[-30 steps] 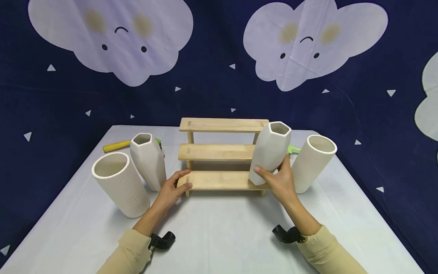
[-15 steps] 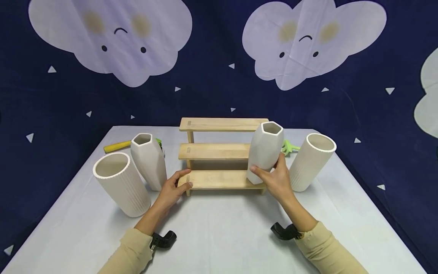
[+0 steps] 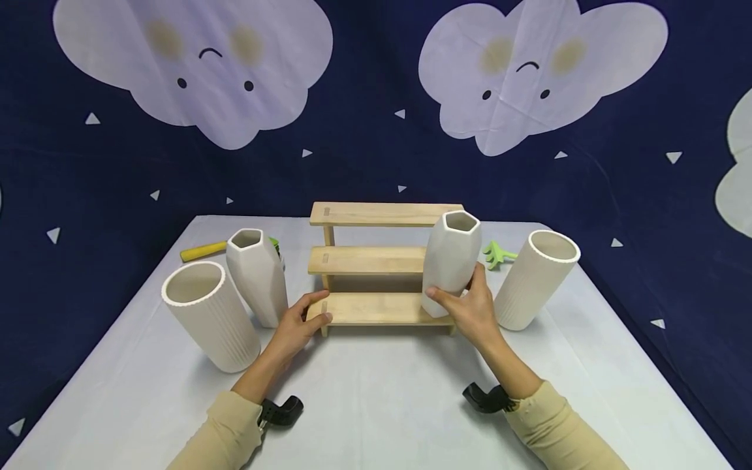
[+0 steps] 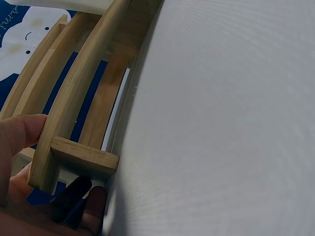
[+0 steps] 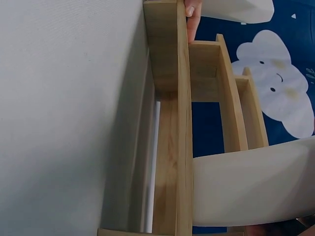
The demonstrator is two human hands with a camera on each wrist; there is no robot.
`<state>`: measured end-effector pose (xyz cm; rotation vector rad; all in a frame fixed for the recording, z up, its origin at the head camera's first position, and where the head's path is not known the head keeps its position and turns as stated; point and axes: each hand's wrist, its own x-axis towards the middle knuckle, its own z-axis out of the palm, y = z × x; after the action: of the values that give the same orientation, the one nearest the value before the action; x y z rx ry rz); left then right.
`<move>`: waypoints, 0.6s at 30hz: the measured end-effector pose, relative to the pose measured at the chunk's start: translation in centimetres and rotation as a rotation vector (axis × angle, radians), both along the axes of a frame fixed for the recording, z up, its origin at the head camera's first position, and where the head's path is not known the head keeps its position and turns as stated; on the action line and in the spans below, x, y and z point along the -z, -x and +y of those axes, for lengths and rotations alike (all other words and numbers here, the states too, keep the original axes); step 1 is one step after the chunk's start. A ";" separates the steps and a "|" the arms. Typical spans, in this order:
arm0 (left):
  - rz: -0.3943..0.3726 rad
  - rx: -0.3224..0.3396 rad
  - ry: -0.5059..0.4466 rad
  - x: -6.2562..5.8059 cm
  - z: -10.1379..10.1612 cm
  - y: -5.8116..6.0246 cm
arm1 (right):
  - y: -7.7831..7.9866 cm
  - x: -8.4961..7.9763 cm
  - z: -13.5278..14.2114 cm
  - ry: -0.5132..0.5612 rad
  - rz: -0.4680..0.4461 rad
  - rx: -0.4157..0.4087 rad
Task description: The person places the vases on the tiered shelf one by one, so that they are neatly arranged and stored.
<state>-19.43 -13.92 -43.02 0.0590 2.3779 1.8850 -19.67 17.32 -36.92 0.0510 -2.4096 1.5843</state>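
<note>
A three-step wooden stand (image 3: 370,308) sits mid-table in the head view. My right hand (image 3: 477,310) grips a white faceted vase (image 3: 451,261) low on its body, thumb in front and fingers behind. The vase stands nearly upright at the right end of the lowest step, its base right at the board; in the right wrist view the vase (image 5: 256,182) meets that board. My left hand (image 3: 296,329) holds the left end of the lowest step. In the left wrist view, the thumb lies on the board (image 4: 78,93) and other fingers (image 4: 96,201) reach under its end.
A ribbed white vase (image 3: 214,320) and a faceted one (image 3: 258,281) stand at left. Another ribbed vase (image 3: 536,281) stands right of my right hand. Behind lie a yellow-handled tool (image 3: 202,252) and a green rake-like tool (image 3: 497,253). A dark cloud-print cloth (image 3: 364,98) hangs behind.
My right hand has shifted the faceted vase a little left along the lowest step, and it leans less. More of the green tool shows. My left hand has stayed on the stand.
</note>
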 end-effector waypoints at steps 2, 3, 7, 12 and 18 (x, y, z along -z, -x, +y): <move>0.000 -0.001 -0.003 0.1 0.0 0.0 | 0.1 0.1 -0.1 -0.010 -0.005 -0.002; 0.000 -0.001 -0.004 0.1 0.0 0.0 | 0.1 0.1 -0.1 -0.011 -0.007 -0.004; -0.001 -0.001 -0.006 0.1 0.1 0.0 | 0.1 -0.1 -0.2 -0.015 -0.011 -0.007; -0.002 -0.003 -0.002 0.0 0.1 0.0 | 0.2 -0.2 -0.2 -0.012 -0.020 -0.011; 0.001 0.000 0.002 0.0 0.0 0.0 | 0.4 -0.1 -0.1 -0.011 -0.028 -0.007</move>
<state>-19.44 -13.92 -43.01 0.0598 2.3804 1.8827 -20.04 17.19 -36.84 0.0399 -2.4426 1.5849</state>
